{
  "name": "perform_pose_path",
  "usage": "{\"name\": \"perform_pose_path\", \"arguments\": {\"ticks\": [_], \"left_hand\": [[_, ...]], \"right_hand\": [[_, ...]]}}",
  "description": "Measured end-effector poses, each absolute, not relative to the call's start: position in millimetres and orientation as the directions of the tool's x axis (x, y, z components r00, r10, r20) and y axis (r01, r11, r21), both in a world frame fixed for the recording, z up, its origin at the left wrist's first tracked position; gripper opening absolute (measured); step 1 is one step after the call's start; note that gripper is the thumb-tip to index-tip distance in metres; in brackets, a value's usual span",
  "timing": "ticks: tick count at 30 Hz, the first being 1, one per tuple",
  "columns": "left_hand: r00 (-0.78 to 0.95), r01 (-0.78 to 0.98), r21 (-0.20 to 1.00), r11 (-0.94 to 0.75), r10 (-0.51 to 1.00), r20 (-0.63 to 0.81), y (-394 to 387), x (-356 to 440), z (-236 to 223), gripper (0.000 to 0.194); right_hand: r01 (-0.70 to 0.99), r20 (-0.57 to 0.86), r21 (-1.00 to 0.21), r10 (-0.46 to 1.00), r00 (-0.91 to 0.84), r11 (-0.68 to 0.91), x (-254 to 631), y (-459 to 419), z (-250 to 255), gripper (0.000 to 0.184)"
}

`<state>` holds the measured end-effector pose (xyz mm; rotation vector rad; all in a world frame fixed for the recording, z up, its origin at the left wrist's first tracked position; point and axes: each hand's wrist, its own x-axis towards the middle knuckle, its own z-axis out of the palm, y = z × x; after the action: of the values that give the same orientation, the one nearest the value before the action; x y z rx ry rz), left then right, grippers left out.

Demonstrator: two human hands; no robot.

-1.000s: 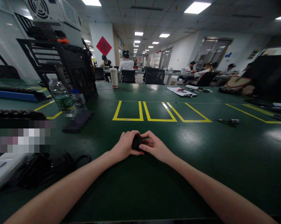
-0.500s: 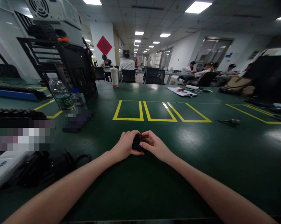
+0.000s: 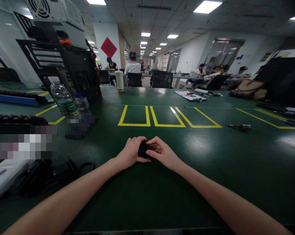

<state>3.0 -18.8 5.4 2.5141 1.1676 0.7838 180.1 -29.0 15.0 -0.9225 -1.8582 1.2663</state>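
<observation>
A small black block-like object [image 3: 142, 149], its exact kind not clear, stands between my hands above the green table [image 3: 147, 202]. My left hand [image 3: 131, 151] is wrapped around its left side, thumb below and fingers over the top. On the right side, my right hand [image 3: 162, 151] pinches at the object's edge with thumb and fingertips. Part of the object is hidden by the fingers. Ahead of the hands lie yellow tape outlines [image 3: 134, 124] on the tabletop.
A screwdriver [image 3: 240, 126] lies to the right. Left are water bottles [image 3: 62, 99], a black computer case [image 3: 82, 78] and black cables [image 3: 61, 173]. Farther back stand a white cup [image 3: 119, 81] and a clipboard [image 3: 189, 96]. Several people sit at distant tables.
Both hands stay in nearly the same place around the black object, with only a slight shift of the right fingers. The view has moved very slightly.
</observation>
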Motion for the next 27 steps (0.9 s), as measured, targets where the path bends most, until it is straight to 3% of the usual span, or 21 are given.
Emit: {"name": "perform_pose_path", "arguments": {"ticks": [9, 15, 18, 27], "left_hand": [[0.540, 0.616, 0.485, -0.621, 0.781, 0.314, -25, 2, 17, 0.058], [0.545, 0.615, 0.468, -0.634, 0.771, 0.329, -21, 3, 10, 0.059], [0.518, 0.629, 0.474, -0.616, 0.787, 0.336, -19, 4, 8, 0.060], [0.493, 0.604, 0.589, -0.537, 0.832, 0.253, -22, 2, 19, 0.055]], "right_hand": [[0.189, 0.153, -0.938, 0.837, -0.525, 0.290, 182, -32, 17, 0.030], [0.166, 0.167, -0.944, 0.846, -0.506, 0.286, 181, -31, 15, 0.017], [0.159, 0.152, -0.952, 0.857, -0.493, 0.260, 179, -28, 14, 0.020], [0.143, 0.143, -0.958, 0.848, -0.511, 0.247, 180, -27, 12, 0.030]]}}
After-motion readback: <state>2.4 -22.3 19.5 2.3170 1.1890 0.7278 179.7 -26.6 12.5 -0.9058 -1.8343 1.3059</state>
